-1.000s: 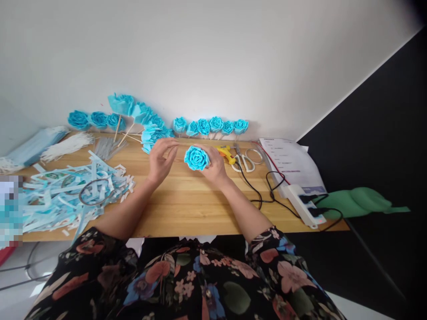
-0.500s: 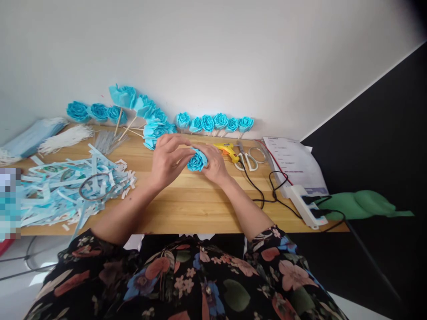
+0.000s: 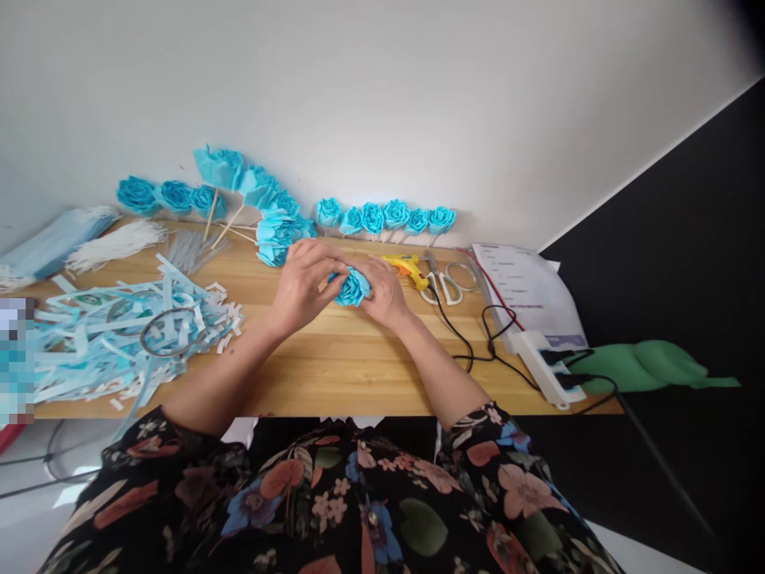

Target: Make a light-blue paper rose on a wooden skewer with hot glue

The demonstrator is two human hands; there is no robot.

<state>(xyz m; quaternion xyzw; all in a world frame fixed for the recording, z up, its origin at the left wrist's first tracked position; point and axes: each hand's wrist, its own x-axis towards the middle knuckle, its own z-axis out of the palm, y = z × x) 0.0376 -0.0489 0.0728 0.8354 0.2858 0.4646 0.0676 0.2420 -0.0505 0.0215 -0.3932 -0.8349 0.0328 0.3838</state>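
Note:
A blue paper flower [image 3: 352,287] faces up between my two hands, above the middle of the wooden table [image 3: 335,375]. My left hand [image 3: 307,283] has its thumb and fingers pinched on the flower's left petals. From the right, my right hand [image 3: 382,291] wraps round the flower's side, its fingertips partly hidden behind the bloom. Any stem under the flower is out of sight.
Several blue flowers [image 3: 395,214] lean on the wall. A yellow glue gun [image 3: 409,269], scissors [image 3: 442,290], papers [image 3: 526,295] and a power strip [image 3: 547,371] lie right. At left are paper strips [image 3: 119,335], white strands [image 3: 116,245] and a pale blue stack [image 3: 56,239].
My left fingers have closed in on the flower's left edge, where they were more raised and spread before. My right hand has hardly moved.

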